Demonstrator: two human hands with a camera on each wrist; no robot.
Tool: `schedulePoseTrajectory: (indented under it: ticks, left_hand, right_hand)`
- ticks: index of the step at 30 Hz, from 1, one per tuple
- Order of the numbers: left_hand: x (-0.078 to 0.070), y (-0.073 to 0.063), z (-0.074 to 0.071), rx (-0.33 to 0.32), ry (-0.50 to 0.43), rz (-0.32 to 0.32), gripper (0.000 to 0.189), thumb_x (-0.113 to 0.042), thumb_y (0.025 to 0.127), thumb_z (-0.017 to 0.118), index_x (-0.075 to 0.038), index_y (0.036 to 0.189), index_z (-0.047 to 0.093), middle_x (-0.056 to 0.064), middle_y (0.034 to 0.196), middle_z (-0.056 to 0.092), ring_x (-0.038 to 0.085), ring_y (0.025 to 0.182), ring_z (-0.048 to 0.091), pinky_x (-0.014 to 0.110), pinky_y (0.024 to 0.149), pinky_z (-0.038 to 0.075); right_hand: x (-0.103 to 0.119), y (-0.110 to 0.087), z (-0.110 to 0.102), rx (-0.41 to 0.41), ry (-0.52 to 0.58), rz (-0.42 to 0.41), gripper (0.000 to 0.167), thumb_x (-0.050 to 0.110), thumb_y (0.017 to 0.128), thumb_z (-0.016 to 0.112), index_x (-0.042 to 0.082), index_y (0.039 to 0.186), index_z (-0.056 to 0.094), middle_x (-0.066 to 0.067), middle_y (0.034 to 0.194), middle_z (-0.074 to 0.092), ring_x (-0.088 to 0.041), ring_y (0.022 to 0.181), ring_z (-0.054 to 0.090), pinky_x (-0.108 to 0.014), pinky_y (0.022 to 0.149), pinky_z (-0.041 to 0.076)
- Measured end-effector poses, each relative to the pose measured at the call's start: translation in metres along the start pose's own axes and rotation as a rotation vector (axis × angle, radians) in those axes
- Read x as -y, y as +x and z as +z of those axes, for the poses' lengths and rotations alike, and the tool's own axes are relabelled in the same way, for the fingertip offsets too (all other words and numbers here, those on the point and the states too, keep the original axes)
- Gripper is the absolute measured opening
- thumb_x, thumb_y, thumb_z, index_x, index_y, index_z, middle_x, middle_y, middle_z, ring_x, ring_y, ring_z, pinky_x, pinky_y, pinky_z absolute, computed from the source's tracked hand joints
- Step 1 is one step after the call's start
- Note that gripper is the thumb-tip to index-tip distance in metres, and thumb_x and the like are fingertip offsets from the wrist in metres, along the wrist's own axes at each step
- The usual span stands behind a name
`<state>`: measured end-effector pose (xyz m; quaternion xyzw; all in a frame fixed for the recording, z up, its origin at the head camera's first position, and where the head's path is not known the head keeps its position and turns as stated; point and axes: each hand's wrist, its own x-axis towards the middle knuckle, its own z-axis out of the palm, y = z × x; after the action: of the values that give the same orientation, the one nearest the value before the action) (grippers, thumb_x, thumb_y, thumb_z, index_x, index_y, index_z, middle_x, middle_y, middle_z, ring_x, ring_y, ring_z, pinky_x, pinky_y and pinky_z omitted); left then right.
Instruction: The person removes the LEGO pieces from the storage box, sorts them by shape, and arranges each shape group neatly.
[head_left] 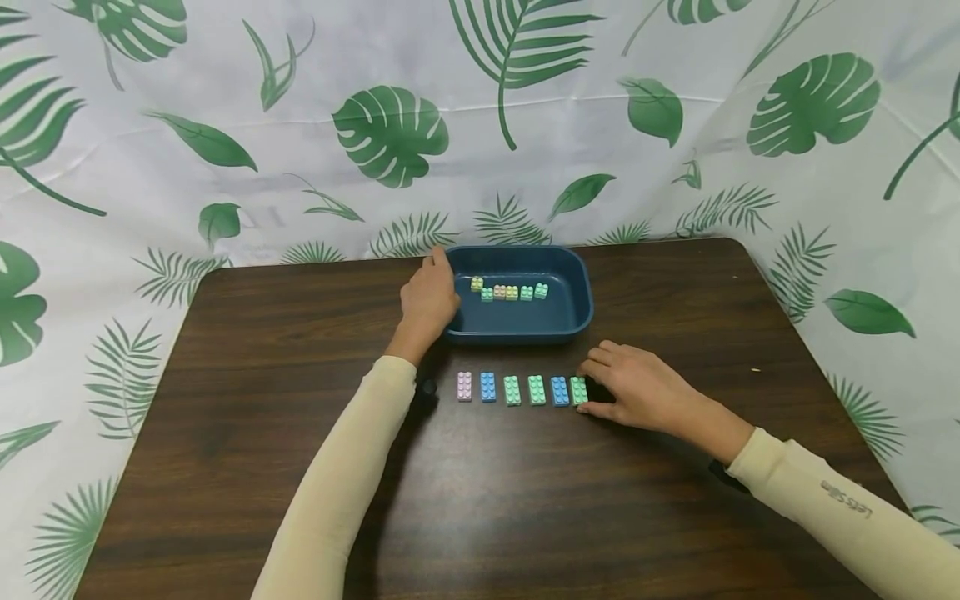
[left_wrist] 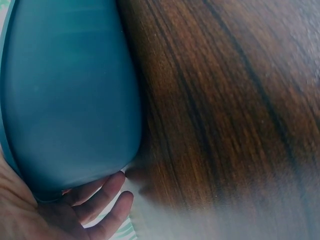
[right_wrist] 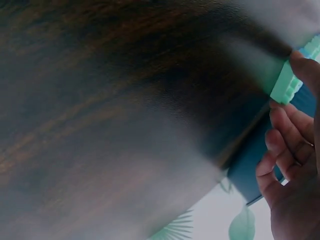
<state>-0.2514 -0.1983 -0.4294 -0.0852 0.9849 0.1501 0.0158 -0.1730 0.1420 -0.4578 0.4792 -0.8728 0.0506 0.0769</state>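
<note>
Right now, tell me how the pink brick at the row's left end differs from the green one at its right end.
The pink brick lies free of any hand; the right hand pinches the green brick. The pink brick has a clear gap beside it, while the green brick sits close to its blue neighbour. Both are oblong bricks in one row, studs up.
</note>
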Motion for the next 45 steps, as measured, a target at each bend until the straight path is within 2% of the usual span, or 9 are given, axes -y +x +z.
schedulePoseTrajectory:
  ticks: [8,11,14,16,20,26,29,37,45]
  left_hand:
    - [-0.001,0.000,0.002,0.003,-0.008,-0.005,0.068,-0.018,0.101,0.067,-0.005,0.157,0.030,0.018,0.149,0.056,0.036,0.115,0.070,0.055,0.093,0.060]
    - [-0.002,-0.001,0.002,0.009,-0.012,0.002,0.070,-0.018,0.102,0.067,-0.005,0.159,0.029,0.019,0.151,0.054,0.036,0.117,0.069,0.055,0.094,0.059]
    - [-0.001,-0.002,0.000,0.009,-0.014,0.006,0.071,-0.018,0.101,0.068,-0.004,0.159,0.028,0.020,0.152,0.052,0.036,0.119,0.068,0.056,0.095,0.059]
    - [0.000,-0.002,-0.001,0.009,-0.015,0.003,0.072,-0.018,0.101,0.068,-0.004,0.159,0.027,0.020,0.153,0.051,0.036,0.121,0.067,0.056,0.096,0.058]
    - [0.002,-0.002,-0.001,0.008,-0.012,-0.007,0.072,-0.018,0.101,0.069,-0.005,0.158,0.027,0.019,0.153,0.050,0.035,0.122,0.066,0.056,0.097,0.058]
    - [0.000,-0.001,0.000,0.012,-0.015,0.000,0.071,-0.017,0.101,0.068,-0.005,0.158,0.027,0.019,0.154,0.050,0.036,0.123,0.066,0.056,0.097,0.058]
    - [0.000,-0.002,0.000,0.019,-0.016,0.003,0.071,-0.017,0.102,0.067,-0.004,0.158,0.026,0.020,0.154,0.049,0.036,0.123,0.066,0.056,0.097,0.058]
    - [0.003,-0.002,-0.003,-0.010,0.001,0.010,0.066,-0.017,0.102,0.066,-0.002,0.155,0.029,0.022,0.147,0.052,0.037,0.114,0.068,0.057,0.091,0.060]
    - [-0.001,-0.002,-0.001,0.008,0.008,0.015,0.067,-0.017,0.102,0.066,-0.002,0.155,0.028,0.021,0.149,0.051,0.036,0.117,0.068,0.057,0.093,0.059]
  right_hand:
    - [0.000,-0.003,0.000,0.016,0.005,0.027,0.057,0.059,0.086,0.083,0.012,0.117,0.075,-0.001,0.106,0.072,-0.017,0.097,0.064,-0.038,0.085,0.061]
    - [-0.002,-0.002,-0.003,0.042,-0.006,0.095,0.066,0.073,0.085,0.075,0.014,0.115,0.076,0.000,0.106,0.072,-0.018,0.098,0.064,-0.040,0.084,0.060]
    - [-0.007,0.002,-0.010,0.044,-0.005,0.201,0.069,0.082,0.084,0.068,0.017,0.104,0.078,0.002,0.097,0.072,-0.019,0.092,0.062,-0.041,0.077,0.058]
    - [-0.013,0.005,-0.015,0.017,0.001,0.269,0.065,0.081,0.085,0.066,0.017,0.095,0.078,0.001,0.090,0.071,-0.019,0.085,0.061,-0.041,0.071,0.055]
    - [-0.026,0.015,-0.026,-0.090,0.019,0.358,0.049,0.064,0.096,0.067,0.016,0.087,0.075,-0.001,0.084,0.070,-0.019,0.079,0.060,-0.040,0.064,0.054]
    - [-0.040,0.036,-0.035,-0.298,0.012,0.371,0.037,0.046,0.098,0.074,0.009,0.095,0.076,-0.007,0.089,0.069,-0.026,0.084,0.059,-0.042,0.069,0.052]
    - [-0.046,0.052,-0.035,-0.330,0.004,0.368,0.038,0.043,0.095,0.078,0.006,0.103,0.078,-0.009,0.091,0.068,-0.028,0.085,0.056,-0.042,0.069,0.050]
    - [-0.057,0.096,-0.021,-0.169,0.042,0.338,0.040,0.041,0.093,0.082,0.009,0.117,0.078,-0.009,0.097,0.064,-0.028,0.091,0.055,-0.043,0.076,0.050]
    - [-0.061,0.117,-0.009,-0.046,0.044,0.348,0.040,0.040,0.093,0.082,0.010,0.119,0.079,-0.009,0.098,0.062,-0.027,0.092,0.055,-0.041,0.076,0.049]
